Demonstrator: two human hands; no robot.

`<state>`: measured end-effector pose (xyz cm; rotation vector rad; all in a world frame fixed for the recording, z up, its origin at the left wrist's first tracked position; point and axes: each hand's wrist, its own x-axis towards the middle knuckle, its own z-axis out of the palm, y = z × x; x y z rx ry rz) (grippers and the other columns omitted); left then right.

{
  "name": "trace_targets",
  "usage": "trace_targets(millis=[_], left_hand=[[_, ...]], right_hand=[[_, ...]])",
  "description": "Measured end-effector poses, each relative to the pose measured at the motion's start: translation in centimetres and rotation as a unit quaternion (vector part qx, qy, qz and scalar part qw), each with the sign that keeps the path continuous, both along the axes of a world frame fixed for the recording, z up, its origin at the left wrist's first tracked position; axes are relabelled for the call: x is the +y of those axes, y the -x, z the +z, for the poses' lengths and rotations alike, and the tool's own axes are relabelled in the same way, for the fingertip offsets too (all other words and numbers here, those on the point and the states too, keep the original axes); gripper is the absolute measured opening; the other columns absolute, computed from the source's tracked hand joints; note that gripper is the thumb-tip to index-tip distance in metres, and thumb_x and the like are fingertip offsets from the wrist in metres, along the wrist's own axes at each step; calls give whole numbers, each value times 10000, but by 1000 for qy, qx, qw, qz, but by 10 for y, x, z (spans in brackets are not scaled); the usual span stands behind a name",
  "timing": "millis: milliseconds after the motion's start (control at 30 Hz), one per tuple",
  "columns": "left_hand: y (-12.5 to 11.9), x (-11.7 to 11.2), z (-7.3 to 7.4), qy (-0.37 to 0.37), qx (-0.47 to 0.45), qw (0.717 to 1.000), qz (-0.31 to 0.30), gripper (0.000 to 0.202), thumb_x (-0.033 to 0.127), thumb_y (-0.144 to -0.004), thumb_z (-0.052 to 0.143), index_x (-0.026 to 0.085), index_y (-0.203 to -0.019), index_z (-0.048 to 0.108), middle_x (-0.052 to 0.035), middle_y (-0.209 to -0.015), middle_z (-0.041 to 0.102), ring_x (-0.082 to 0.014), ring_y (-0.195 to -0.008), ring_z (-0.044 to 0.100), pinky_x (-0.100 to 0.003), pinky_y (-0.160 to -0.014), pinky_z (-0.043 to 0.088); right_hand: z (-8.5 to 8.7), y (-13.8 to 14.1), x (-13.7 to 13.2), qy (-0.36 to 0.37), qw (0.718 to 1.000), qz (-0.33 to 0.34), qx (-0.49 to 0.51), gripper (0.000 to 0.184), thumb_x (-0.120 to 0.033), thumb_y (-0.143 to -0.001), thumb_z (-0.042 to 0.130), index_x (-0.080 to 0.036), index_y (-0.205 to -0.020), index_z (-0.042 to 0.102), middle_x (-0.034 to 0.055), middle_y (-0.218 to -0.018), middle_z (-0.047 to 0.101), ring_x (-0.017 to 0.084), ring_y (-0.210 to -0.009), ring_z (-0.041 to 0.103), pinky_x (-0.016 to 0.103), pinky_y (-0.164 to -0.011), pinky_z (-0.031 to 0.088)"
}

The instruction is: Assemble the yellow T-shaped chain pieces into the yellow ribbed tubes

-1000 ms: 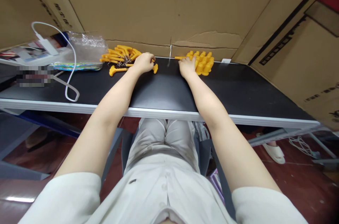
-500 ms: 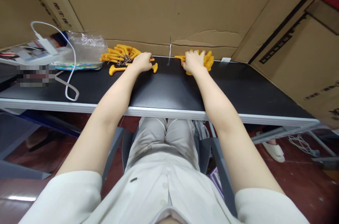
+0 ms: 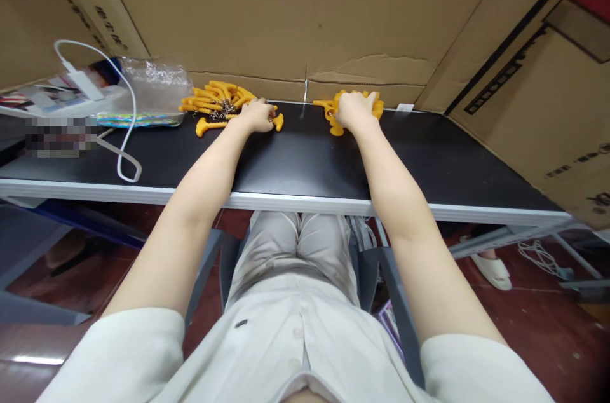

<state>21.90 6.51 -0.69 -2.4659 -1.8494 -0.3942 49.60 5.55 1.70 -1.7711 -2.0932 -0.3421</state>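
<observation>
My left hand (image 3: 258, 116) rests on the table beside a heap of yellow stick-like pieces (image 3: 210, 98) with small metal clasps among them. Its fingers are curled down, and the knobbed end of a yellow piece (image 3: 279, 122) shows just right of them; a small metal bit shows at the fingertips. Another knobbed yellow end (image 3: 204, 128) lies left of the wrist; whether the two ends belong to one piece is hidden. My right hand (image 3: 353, 109) is closed down over a second bunch of yellow pieces (image 3: 337, 128), its fingertips hidden among them.
The black table (image 3: 300, 161) has a cardboard wall (image 3: 314, 21) behind it. At the left are a clear plastic bag (image 3: 155, 88), a colourful flat packet (image 3: 143, 119) and a white cable (image 3: 134, 104). A small white object (image 3: 405, 108) sits at the back right.
My right hand's spread fingers have curled in among the yellow pieces, exposing more of them at its left. My left hand has turned slightly in nearly the same spot.
</observation>
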Motion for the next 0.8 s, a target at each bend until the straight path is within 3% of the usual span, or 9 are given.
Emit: trace_targets(millis=[67, 133, 333, 533, 667, 800], left_hand=[[-2, -2, 0, 8, 14, 1000, -4, 428, 208, -813, 654, 227, -1208, 817, -159, -1464, 679, -441, -1455, 549, -631, -1243, 434], [-5, -6, 3, 18, 34, 999, -4, 421, 202, -827, 627, 211, -1199, 823, -167, -1464, 687, -441, -1454, 552, -648, -1245, 426], [-9, -19, 14, 39, 79, 996, 18, 450, 195, -889, 596, 151, -1298, 779, -185, -1486, 671, -410, -1468, 573, -537, -1247, 449], [-5, -6, 9, 14, 32, 999, 13, 370, 189, -956, 577, 126, -1273, 758, -182, -1407, 726, -333, -1333, 682, -344, -1139, 509], [-1, 6, 5, -5, -25, 1000, 16, 311, 126, -894, 649, 111, -1182, 766, -186, -1350, 745, -328, -1263, 699, -341, -1118, 522], [9, 15, 4, -14, -69, 997, 15, 316, 55, -845, 688, 94, -1150, 763, -201, -1319, 745, -366, -1294, 684, -409, -1169, 518]], right_hand=[[7, 10, -11, 32, 998, -53, -5, 281, -429, -983, 789, -160, -1066, 802, 216, -1196, 802, 473, -1260, 705, 738, -1204, 407], [16, 20, -25, 67, 996, -63, -12, 220, -283, -970, 790, -124, -1121, 799, 206, -1255, 796, 461, -1283, 708, 723, -1193, 429], [24, 35, -44, 104, 994, -16, 24, 211, -271, -1031, 710, -112, -1150, 781, 207, -1300, 776, 424, -1378, 674, 642, -1223, 427], [19, 34, -39, 96, 995, 1, 37, 192, -266, -1036, 691, -122, -1128, 779, 199, -1293, 785, 427, -1377, 677, 668, -1221, 424], [17, 35, -38, 94, 995, 5, 44, 189, -270, -1032, 683, -124, -1111, 772, 196, -1283, 782, 417, -1362, 672, 661, -1215, 426], [15, 35, -35, 93, 994, 9, 65, 171, -280, -1024, 678, -139, -1078, 758, 187, -1247, 781, 401, -1333, 683, 616, -1189, 461]])
